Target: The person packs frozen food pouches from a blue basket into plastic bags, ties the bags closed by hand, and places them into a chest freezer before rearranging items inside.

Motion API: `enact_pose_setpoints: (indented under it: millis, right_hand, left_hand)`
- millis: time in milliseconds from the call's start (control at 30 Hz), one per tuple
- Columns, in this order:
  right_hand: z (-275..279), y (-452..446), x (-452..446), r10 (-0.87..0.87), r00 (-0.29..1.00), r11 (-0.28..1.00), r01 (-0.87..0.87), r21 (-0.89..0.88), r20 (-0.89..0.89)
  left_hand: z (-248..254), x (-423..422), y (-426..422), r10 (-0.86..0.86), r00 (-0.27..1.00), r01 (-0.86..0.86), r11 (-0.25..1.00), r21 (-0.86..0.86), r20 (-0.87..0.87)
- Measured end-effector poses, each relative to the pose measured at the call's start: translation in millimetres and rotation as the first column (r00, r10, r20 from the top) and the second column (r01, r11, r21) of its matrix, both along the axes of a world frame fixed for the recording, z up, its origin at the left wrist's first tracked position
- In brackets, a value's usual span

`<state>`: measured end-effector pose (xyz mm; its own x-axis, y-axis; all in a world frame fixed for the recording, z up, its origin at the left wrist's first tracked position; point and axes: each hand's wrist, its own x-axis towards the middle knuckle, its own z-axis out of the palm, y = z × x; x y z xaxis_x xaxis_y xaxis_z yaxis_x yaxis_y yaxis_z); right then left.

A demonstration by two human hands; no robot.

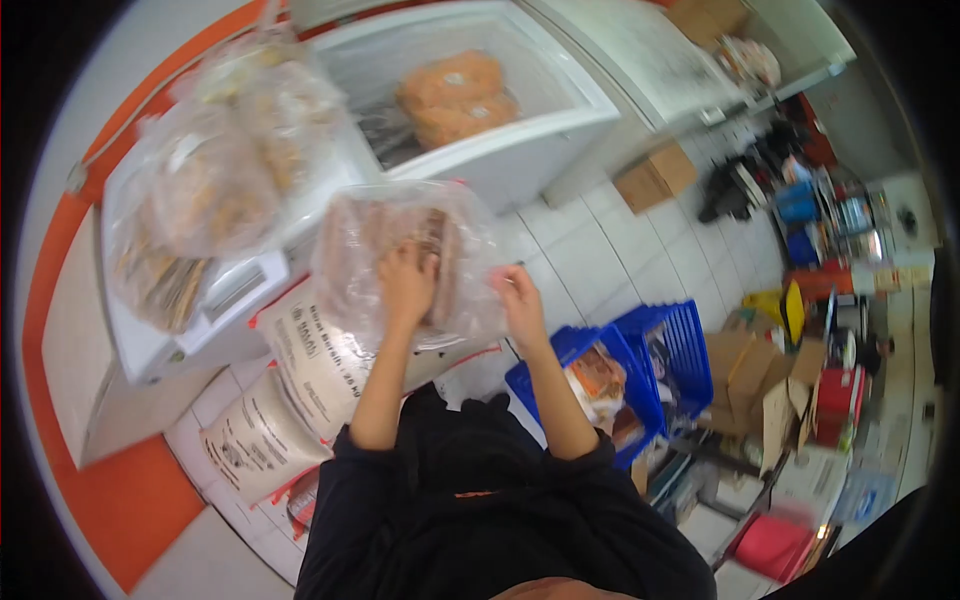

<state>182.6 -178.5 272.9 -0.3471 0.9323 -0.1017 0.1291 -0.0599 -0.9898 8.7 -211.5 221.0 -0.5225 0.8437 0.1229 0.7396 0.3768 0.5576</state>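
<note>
A large clear plastic bag (345,240) lies on top of a white printed sack (310,345) in front of me. Long brown sausages (432,232), or sticks that look like them, show inside the bag. My left hand (408,285) is over the bag's contents, its fingers curled around one of the brown pieces. At the bag's right edge, my right hand (518,298) has thumb and fingers pinched together on the plastic. Part of the contents is hidden under my left hand.
An open chest freezer (560,125) holds orange-brown packs (455,95). Filled plastic bags (215,185) sit on a white lid at left. Blue crates (680,350) stand at right, near cardboard boxes (745,375). Another sack (255,440) leans lower left; a small carton (655,177) sits on the tiles.
</note>
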Motion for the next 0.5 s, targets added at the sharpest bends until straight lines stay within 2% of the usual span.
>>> enact_pose_setpoints:
  millis: [33,67,100,167,233,300,367,400,467,500]
  right_hand:
    - [1.1,-5.1,6.0,-0.035,0.999,0.999,0.035,0.036,-0.009]
    - [-11.7,-12.1,17.5,-0.076,0.997,0.996,0.076,0.045,-0.01]
    - [-29.2,-18.5,31.9,-0.122,0.992,0.991,0.123,0.056,-0.009]
    - [-70.2,-36.2,67.8,-0.125,0.987,0.991,0.121,0.051,0.099]
    - [-107.8,-60.4,112.1,-0.122,0.962,0.977,0.16,-0.141,0.244]
    - [-169.0,-92.2,166.7,-0.13,0.898,0.96,0.221,-0.174,0.421]
    - [-207.6,-124.0,232.4,-0.077,0.781,0.953,0.24,-0.184,0.619]
    - [-235.1,-140.8,266.5,-0.085,0.744,0.922,0.312,-0.231,0.663]
    - [-276.0,-162.5,334.9,-0.095,0.683,0.837,0.449,-0.313,0.724]
    - [-291.0,-167.8,369.8,-0.102,0.66,0.784,0.514,-0.348,0.744]
  left_hand:
    - [-5.3,-1.6,2.8,-0.05,0.998,0.053,0.997,0.062,-0.046]
    - [-1.4,1.6,-2.3,-0.099,0.993,0.087,0.979,0.186,0.057]
    - [13.1,14.3,-11.0,-0.161,0.973,0.105,0.947,0.304,0.164]
    - [72.7,59.2,-34.2,-0.127,0.979,0.05,0.907,0.417,0.159]
    - [82.9,97.7,-57.2,-0.181,0.981,0.123,0.857,0.501,0.067]
    - [63.1,133.5,-81.9,-0.259,0.964,0.255,0.824,0.507,-0.064]
    - [32.1,169.4,-96.4,-0.433,0.895,0.422,0.752,0.506,-0.102]
    - [26.7,189.5,-97.9,-0.461,0.881,0.447,0.743,0.498,-0.103]
    - [13.0,239.3,-96.5,-0.617,0.75,0.594,0.787,0.166,0.238]
    - [3.8,263.2,-92.7,-0.631,0.739,0.611,0.776,0.157,0.238]
